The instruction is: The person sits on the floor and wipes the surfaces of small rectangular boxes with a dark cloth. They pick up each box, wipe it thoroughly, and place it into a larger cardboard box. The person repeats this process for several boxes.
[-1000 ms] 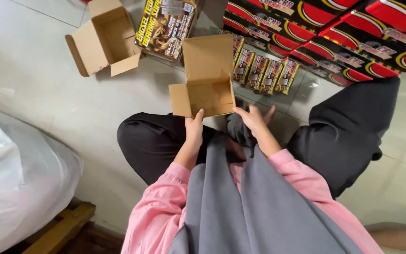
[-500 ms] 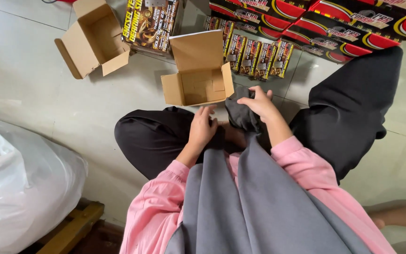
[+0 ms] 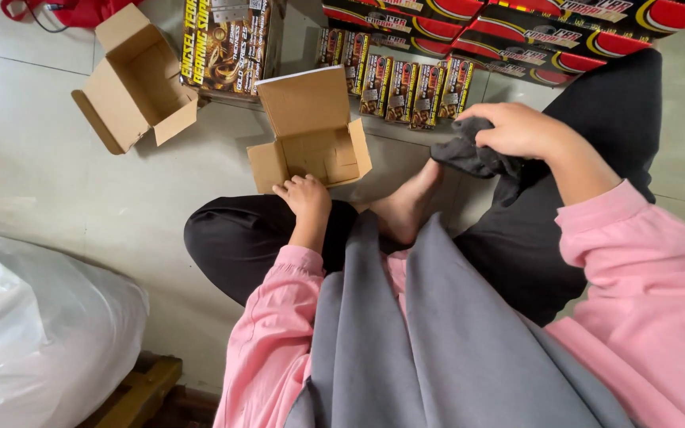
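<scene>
R hand [image 3: 517, 129] has fingers clamped on a dark sock [image 3: 469, 157] held above the bare foot [image 3: 402, 208], L hand [image 3: 304, 195] rests loosely curled, holding nothing, at the open cardboard box [image 3: 308, 131] on the floor; keep the sock bunched & clear of the box.

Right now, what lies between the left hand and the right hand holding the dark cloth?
In the head view, a bare foot lies between the left hand and right hand gripping the dark cloth.

The frame's top edge cuts off the red-and-black boxes [image 3: 517, 24].
</scene>
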